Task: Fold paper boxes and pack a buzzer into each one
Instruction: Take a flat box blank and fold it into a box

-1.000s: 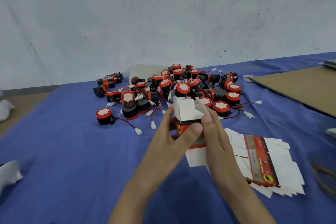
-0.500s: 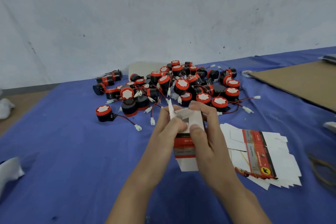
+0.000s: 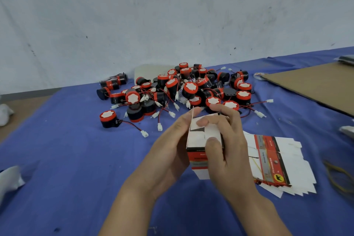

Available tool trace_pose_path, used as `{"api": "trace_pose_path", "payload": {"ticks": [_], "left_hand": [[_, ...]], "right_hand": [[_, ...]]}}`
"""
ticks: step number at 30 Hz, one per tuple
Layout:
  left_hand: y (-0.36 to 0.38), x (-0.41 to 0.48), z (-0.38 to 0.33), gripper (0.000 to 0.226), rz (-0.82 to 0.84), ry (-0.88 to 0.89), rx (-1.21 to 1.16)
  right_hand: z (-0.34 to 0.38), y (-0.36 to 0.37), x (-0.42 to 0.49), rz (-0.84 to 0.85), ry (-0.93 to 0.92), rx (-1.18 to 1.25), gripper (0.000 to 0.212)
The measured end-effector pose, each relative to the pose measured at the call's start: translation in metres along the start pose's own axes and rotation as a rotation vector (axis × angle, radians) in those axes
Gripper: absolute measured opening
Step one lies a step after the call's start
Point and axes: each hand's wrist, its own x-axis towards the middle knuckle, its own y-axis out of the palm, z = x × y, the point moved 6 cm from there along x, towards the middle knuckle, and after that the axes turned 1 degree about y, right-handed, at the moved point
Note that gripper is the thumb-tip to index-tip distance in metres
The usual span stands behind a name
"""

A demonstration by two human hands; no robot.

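A small white paper box point(image 3: 197, 141) with a red and black band is held upright between both hands above the blue cloth. My left hand point(image 3: 172, 149) grips its left side, and one white flap stands up beside the fingertips. My right hand point(image 3: 228, 145) wraps its right side, with the thumb and a finger pressing the top flaps down. A heap of black buzzers point(image 3: 183, 90) with red caps, red wires and white plugs lies just beyond. One buzzer point(image 3: 108, 119) sits apart at the left. A stack of flat unfolded boxes point(image 3: 275, 161) lies right of my hands.
Blue cloth point(image 3: 67, 159) covers the table, which ends at a pale wall behind the heap. A brown cardboard sheet point(image 3: 318, 84) lies at the far right. Yellow rubber bands point(image 3: 339, 176) rest near the right edge. White scraps point(image 3: 9, 180) lie at the left.
The box has come nearer and lower. Its top flaps, open a second ago, are now being pressed down by my right thumb and finger.
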Motion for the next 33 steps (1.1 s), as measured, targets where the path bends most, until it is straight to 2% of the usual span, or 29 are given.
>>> {"api": "trace_pose_path", "payload": {"ticks": [3,5,9,13,19,22,26,30,33], "left_hand": [[-0.004,0.000,0.003,0.037,-0.004,-0.007,0.063],[-0.006,0.001,0.003,0.037,-0.002,0.023,0.108],[-0.004,0.001,0.003,0.055,0.053,0.073,0.164],[-0.003,0.002,0.004,0.053,0.072,0.102,0.224],[-0.003,0.001,0.005,0.052,0.077,0.008,0.110],[-0.007,0.002,0.001,0.038,-0.001,-0.043,-0.007],[-0.023,0.003,0.005,0.049,-0.134,-0.143,0.015],[-0.016,-0.003,0.007,0.041,0.035,-0.126,-0.034],[-0.023,-0.001,0.001,0.043,0.049,-0.060,-0.123]], "right_hand": [[0.001,0.002,-0.001,0.040,-0.042,-0.004,0.034],[0.002,0.002,-0.002,0.049,-0.052,-0.020,0.033],[0.007,0.002,-0.003,0.059,-0.110,-0.084,0.035],[0.007,0.003,-0.004,0.091,-0.132,-0.121,0.044],[0.010,0.001,-0.003,0.064,-0.189,-0.142,0.043],[0.010,0.000,-0.003,0.037,-0.206,-0.139,0.043],[0.006,-0.001,-0.002,-0.001,-0.181,-0.136,0.048],[0.004,0.003,-0.001,0.072,-0.134,-0.117,0.049],[-0.002,0.007,0.000,0.177,-0.076,-0.133,0.048]]}}
